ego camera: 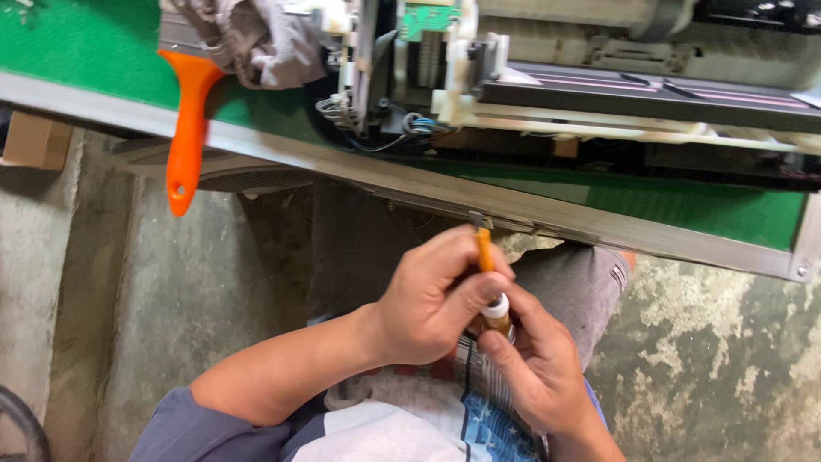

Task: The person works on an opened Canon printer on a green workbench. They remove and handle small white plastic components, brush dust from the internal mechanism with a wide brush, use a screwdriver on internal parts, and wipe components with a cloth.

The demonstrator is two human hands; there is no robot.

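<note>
Low in the middle of the frame both hands meet on one small tool point(488, 274), a slim orange stick with a white collar near its lower end and a dark metal tip at the top. Its long axis runs nearly straight up the picture, tip toward the counter point(547, 210), butt toward the person's lap.

The left hand point(432, 304) comes in from the lower left, forearm slanting up to the right. Its fingers curl round the orange shaft from the left, thumb across the front, closed on the upper and middle part. The right hand point(539, 364) rises from the bottom right; its thumb and forefinger pinch the white collar and the brownish butt just below it. The two hands touch each other at the collar, so the tool is held at two points along its length. Neither is clearly nearer; the left sits higher on the shaft, closer to the tip.

The tip lies just beneath the counter's metal edge, seemingly apart from it. Above, on the green counter top, an opened machine point(513, 77) shows wires and white plastic parts. At the upper left an orange brush handle point(186, 128) hangs over the counter edge, beside a grey cloth point(256, 38), well apart from both hands.
</note>
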